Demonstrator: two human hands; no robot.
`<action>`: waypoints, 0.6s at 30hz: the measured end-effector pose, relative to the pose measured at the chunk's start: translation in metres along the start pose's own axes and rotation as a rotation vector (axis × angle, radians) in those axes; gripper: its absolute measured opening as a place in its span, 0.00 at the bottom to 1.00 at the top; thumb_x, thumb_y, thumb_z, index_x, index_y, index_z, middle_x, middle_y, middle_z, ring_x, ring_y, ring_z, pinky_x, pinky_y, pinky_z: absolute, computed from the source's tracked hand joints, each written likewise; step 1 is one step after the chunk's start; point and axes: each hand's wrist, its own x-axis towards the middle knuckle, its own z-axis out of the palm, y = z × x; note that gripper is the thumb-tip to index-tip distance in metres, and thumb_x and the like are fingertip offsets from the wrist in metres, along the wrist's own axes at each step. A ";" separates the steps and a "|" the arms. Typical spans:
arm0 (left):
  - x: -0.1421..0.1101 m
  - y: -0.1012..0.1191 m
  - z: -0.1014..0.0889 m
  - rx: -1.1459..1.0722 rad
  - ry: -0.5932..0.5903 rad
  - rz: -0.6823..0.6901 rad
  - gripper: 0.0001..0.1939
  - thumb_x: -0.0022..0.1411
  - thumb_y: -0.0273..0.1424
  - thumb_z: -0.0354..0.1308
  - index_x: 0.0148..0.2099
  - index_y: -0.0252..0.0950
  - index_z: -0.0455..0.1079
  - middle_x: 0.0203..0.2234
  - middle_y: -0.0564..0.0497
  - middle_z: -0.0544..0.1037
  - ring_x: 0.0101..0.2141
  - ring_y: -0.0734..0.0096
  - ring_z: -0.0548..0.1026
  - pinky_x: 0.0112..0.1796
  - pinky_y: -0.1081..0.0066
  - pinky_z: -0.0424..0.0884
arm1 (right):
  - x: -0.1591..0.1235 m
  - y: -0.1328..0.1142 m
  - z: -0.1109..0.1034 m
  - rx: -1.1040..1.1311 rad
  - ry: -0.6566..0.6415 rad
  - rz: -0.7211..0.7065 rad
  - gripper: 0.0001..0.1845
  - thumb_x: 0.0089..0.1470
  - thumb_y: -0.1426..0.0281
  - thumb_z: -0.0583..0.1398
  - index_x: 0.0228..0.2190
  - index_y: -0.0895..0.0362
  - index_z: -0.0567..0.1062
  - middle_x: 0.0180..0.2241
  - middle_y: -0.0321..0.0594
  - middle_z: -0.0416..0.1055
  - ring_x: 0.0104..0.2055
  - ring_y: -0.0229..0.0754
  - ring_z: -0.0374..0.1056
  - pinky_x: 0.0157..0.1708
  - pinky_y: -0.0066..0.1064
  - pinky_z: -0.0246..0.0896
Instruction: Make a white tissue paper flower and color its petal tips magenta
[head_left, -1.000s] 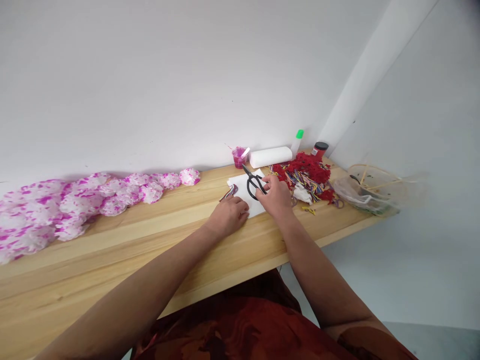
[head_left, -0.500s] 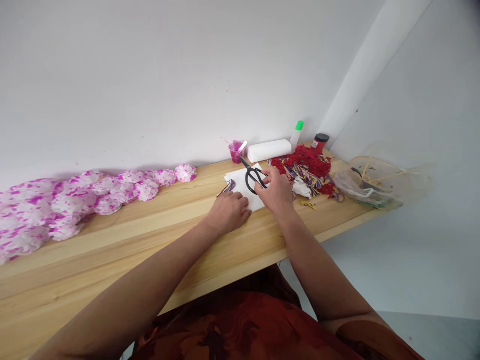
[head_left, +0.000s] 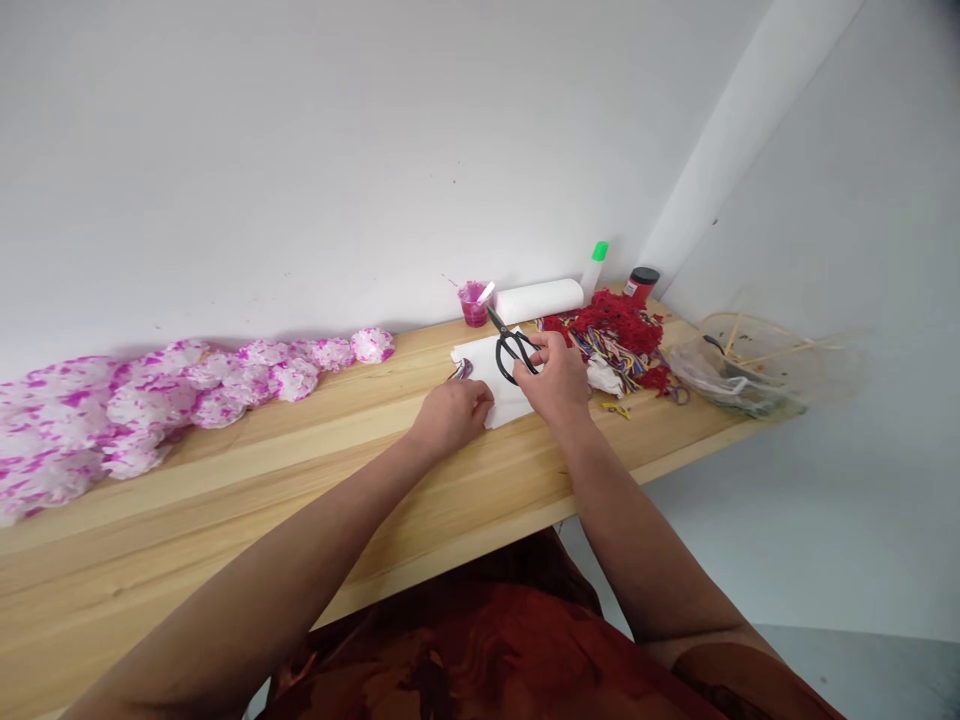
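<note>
My right hand (head_left: 556,380) grips the loops of black scissors (head_left: 508,346), whose blades point up and away over a white folded paper (head_left: 486,372) on the wooden bench (head_left: 300,470). My left hand (head_left: 450,415) is closed with its fingers curled on the near corner of that paper. A small striped bundle of coloured bands (head_left: 461,370) peeks out just beyond my left hand.
Pink-and-white paper flowers (head_left: 150,400) line the wall at the left. Behind the paper stand a pink cup (head_left: 474,303), a white roll (head_left: 540,299), a green-capped bottle (head_left: 595,265) and a red jar (head_left: 640,285). A red and multicoloured band pile (head_left: 619,335) and a clear bag with sticks (head_left: 742,375) lie right.
My right hand has taken the scissors by their loops and lifted them slightly off the paper. My left hand has slid a little toward me on the paper's corner.
</note>
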 end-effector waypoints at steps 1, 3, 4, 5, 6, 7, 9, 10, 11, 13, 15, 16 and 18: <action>0.002 -0.002 -0.002 -0.033 0.001 -0.029 0.09 0.57 0.29 0.56 0.34 0.38 0.78 0.29 0.47 0.80 0.33 0.60 0.77 0.40 0.61 0.72 | 0.000 0.000 0.000 0.007 0.007 0.012 0.20 0.49 0.68 0.61 0.46 0.55 0.70 0.33 0.40 0.76 0.42 0.51 0.66 0.43 0.38 0.59; 0.004 -0.005 -0.007 -0.098 -0.005 -0.070 0.07 0.57 0.30 0.58 0.32 0.39 0.78 0.26 0.50 0.80 0.29 0.64 0.76 0.36 0.64 0.72 | 0.001 0.000 -0.001 0.025 0.018 0.034 0.20 0.48 0.68 0.61 0.45 0.55 0.70 0.34 0.41 0.76 0.41 0.50 0.67 0.43 0.39 0.59; 0.005 -0.007 -0.009 -0.139 -0.005 -0.089 0.07 0.56 0.31 0.59 0.31 0.39 0.78 0.24 0.51 0.80 0.27 0.66 0.75 0.34 0.66 0.72 | 0.002 0.001 -0.001 0.035 0.025 0.040 0.20 0.48 0.68 0.61 0.45 0.55 0.70 0.34 0.41 0.76 0.41 0.50 0.68 0.43 0.39 0.60; 0.006 -0.008 -0.010 -0.181 0.002 -0.105 0.06 0.56 0.32 0.59 0.30 0.39 0.78 0.23 0.52 0.79 0.26 0.67 0.75 0.33 0.67 0.72 | 0.002 0.001 -0.001 0.046 0.034 0.043 0.20 0.47 0.68 0.61 0.45 0.55 0.71 0.34 0.41 0.76 0.41 0.50 0.68 0.43 0.38 0.60; 0.006 -0.009 -0.011 -0.225 0.017 -0.121 0.06 0.56 0.32 0.60 0.30 0.38 0.77 0.22 0.53 0.78 0.26 0.68 0.74 0.32 0.68 0.72 | 0.002 0.002 -0.001 0.060 0.046 0.045 0.20 0.48 0.67 0.61 0.45 0.55 0.71 0.34 0.40 0.77 0.41 0.50 0.68 0.42 0.38 0.60; 0.007 -0.010 -0.012 -0.271 0.042 -0.136 0.07 0.56 0.33 0.59 0.30 0.38 0.76 0.22 0.53 0.77 0.26 0.69 0.74 0.32 0.69 0.72 | 0.003 0.003 -0.001 0.075 0.062 0.049 0.20 0.48 0.67 0.61 0.45 0.55 0.71 0.34 0.40 0.77 0.40 0.49 0.69 0.41 0.38 0.60; 0.009 -0.012 -0.013 -0.371 0.109 -0.162 0.08 0.58 0.36 0.58 0.31 0.37 0.73 0.24 0.53 0.76 0.26 0.71 0.73 0.31 0.69 0.74 | 0.004 0.005 0.000 0.115 0.097 0.068 0.20 0.48 0.66 0.61 0.45 0.54 0.70 0.33 0.39 0.77 0.39 0.48 0.70 0.40 0.36 0.61; 0.011 -0.013 -0.014 -0.414 0.144 -0.171 0.10 0.60 0.37 0.56 0.33 0.36 0.72 0.25 0.52 0.75 0.27 0.72 0.73 0.31 0.70 0.75 | 0.004 0.006 0.000 0.138 0.115 0.079 0.20 0.49 0.65 0.61 0.45 0.54 0.70 0.33 0.39 0.77 0.38 0.47 0.70 0.39 0.36 0.61; 0.013 -0.013 -0.015 -0.471 0.176 -0.178 0.11 0.61 0.39 0.55 0.34 0.36 0.70 0.26 0.52 0.74 0.27 0.73 0.73 0.31 0.70 0.76 | 0.005 0.008 0.001 0.160 0.131 0.088 0.20 0.49 0.65 0.61 0.46 0.54 0.70 0.33 0.39 0.77 0.38 0.47 0.71 0.39 0.36 0.61; 0.017 -0.012 -0.019 -0.657 0.237 -0.206 0.12 0.61 0.40 0.55 0.35 0.36 0.67 0.28 0.53 0.73 0.28 0.75 0.73 0.32 0.70 0.77 | 0.006 0.010 0.001 0.187 0.150 0.101 0.21 0.50 0.65 0.60 0.46 0.54 0.70 0.34 0.40 0.78 0.38 0.46 0.71 0.40 0.35 0.62; 0.021 -0.010 -0.027 -0.908 0.297 -0.252 0.12 0.59 0.39 0.59 0.34 0.35 0.66 0.28 0.54 0.71 0.29 0.76 0.73 0.34 0.69 0.78 | 0.007 0.011 0.001 0.194 0.148 0.109 0.21 0.50 0.64 0.60 0.47 0.55 0.70 0.34 0.40 0.78 0.38 0.46 0.71 0.41 0.36 0.62; 0.022 -0.008 -0.032 -1.026 0.323 -0.278 0.12 0.58 0.38 0.61 0.33 0.34 0.66 0.28 0.54 0.71 0.29 0.76 0.73 0.35 0.69 0.79 | 0.007 0.011 0.001 0.194 0.144 0.112 0.21 0.50 0.64 0.60 0.47 0.55 0.70 0.34 0.41 0.78 0.38 0.46 0.71 0.40 0.36 0.62; 0.023 -0.005 -0.044 -1.176 0.363 -0.313 0.10 0.59 0.34 0.61 0.33 0.34 0.65 0.28 0.54 0.70 0.29 0.77 0.73 0.36 0.68 0.79 | 0.006 0.012 0.001 0.194 0.128 0.114 0.21 0.50 0.64 0.60 0.46 0.55 0.70 0.34 0.40 0.78 0.37 0.46 0.72 0.40 0.35 0.62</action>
